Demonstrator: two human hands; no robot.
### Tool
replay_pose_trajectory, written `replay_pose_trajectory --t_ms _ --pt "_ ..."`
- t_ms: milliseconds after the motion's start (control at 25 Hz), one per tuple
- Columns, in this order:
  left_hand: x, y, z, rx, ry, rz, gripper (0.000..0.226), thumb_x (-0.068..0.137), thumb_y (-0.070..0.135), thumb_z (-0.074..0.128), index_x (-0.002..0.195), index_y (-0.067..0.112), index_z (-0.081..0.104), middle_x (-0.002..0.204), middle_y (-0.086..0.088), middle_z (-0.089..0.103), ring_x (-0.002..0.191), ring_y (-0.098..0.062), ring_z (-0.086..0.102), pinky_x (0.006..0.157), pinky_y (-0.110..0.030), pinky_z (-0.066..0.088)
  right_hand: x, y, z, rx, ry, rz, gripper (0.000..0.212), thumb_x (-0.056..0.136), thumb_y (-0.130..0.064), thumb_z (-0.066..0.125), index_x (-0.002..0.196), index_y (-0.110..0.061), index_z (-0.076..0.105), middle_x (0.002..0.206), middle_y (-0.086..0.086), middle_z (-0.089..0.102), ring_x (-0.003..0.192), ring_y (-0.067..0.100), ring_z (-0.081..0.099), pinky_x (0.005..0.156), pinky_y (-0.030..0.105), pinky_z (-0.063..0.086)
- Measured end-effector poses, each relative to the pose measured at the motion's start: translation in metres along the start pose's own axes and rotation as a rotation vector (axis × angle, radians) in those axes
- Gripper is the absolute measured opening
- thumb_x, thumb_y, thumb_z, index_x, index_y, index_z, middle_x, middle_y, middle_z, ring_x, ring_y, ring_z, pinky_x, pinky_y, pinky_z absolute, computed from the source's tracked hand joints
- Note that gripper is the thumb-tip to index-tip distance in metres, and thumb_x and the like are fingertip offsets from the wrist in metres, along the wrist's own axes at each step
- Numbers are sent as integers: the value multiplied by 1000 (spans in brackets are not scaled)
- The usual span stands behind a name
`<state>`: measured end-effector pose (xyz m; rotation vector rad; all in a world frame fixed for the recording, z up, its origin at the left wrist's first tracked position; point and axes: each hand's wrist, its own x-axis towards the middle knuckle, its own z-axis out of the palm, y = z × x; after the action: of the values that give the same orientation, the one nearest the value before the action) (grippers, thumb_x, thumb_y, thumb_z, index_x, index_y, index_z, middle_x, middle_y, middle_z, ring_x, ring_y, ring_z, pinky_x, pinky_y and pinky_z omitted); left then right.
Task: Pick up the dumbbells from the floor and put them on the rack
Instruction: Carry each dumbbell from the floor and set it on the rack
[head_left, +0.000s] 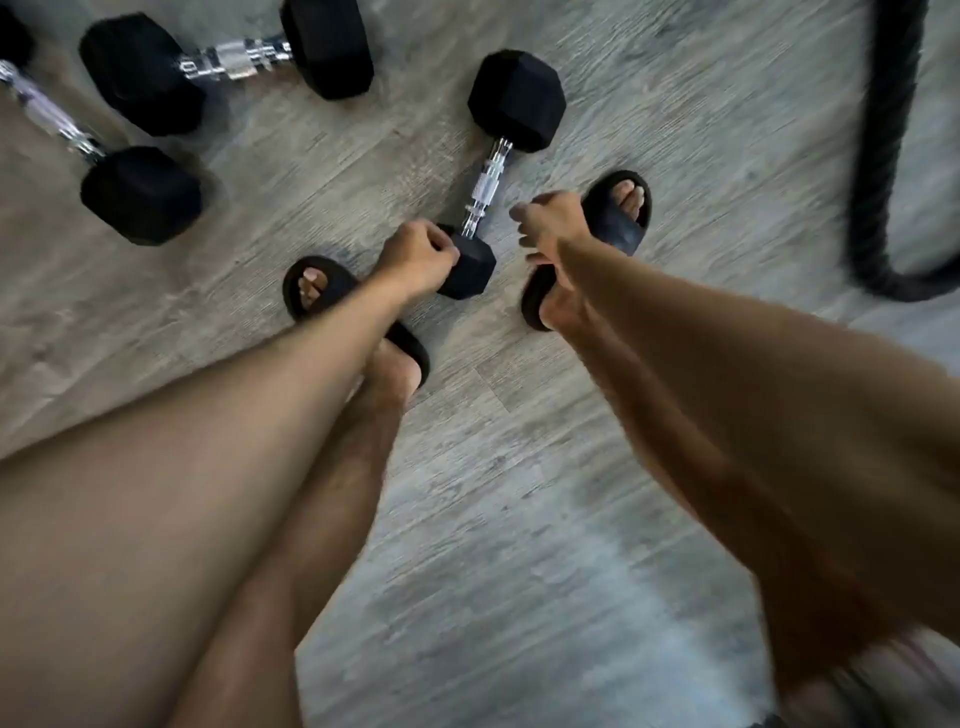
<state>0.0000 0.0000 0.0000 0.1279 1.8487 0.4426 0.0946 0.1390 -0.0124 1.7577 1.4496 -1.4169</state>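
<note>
Person is standing over the small dumbbell (493, 176), both arms hanging down toward it. It's lying flat on the grey plank floor (675, 130) between the two feet in black slides (618, 218), chrome handle running diagonally, one hex head far, one near.

Left hand (415, 257) is curled loosely into a near-fist and sitting over the near hex head. It's overlapping that head in view, but I can't tell if it's actually touching; it isn't wrapping anything. Right hand (545, 218) is also curled, just beside the lower end of the handle, fingers bent in but holding nothing. Motion blur on both, so finger detail is soft.

Two bigger dumbbells are waiting on the floor up left: one large dumbbell (228, 62) lying crosswise, another second large dumbbell (104, 161) partly cut off by the frame edge. A thick black battle rope (883, 156) is running down the right side. Rack isn't in view.

Step, as I'm reading it: reaching in for the pickup of the small one, nothing lifted yet, all three visible weights are on the floor.

Next move probably needs one hand opening, dropping onto the middle of the chrome handle, and closing fully around it before lifting. Toes in open slides are sitting close to both heads, so a slip is the risk.
</note>
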Motion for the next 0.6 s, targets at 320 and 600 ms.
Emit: replay_pose_trajectory --t_ms 320,600 --pt "112 18 57 2 90 -26 42 89 11 61 129 6 49 123 -11 64 112 -26 61 92 -30 48 115 -9 26 687 -205 263 13 84 -16 70 94 -7 67 94 11 64 83 23 62 84 36 56" --pt "143 12 64 83 -18 -62 38 83 14 71 118 6 61 111 -14 70 102 -31 68 94 -42 54 138 -20 38 815 -196 286 8 90 -6 65 96 -2 63 76 8 62 66 17 60 64 30 54"
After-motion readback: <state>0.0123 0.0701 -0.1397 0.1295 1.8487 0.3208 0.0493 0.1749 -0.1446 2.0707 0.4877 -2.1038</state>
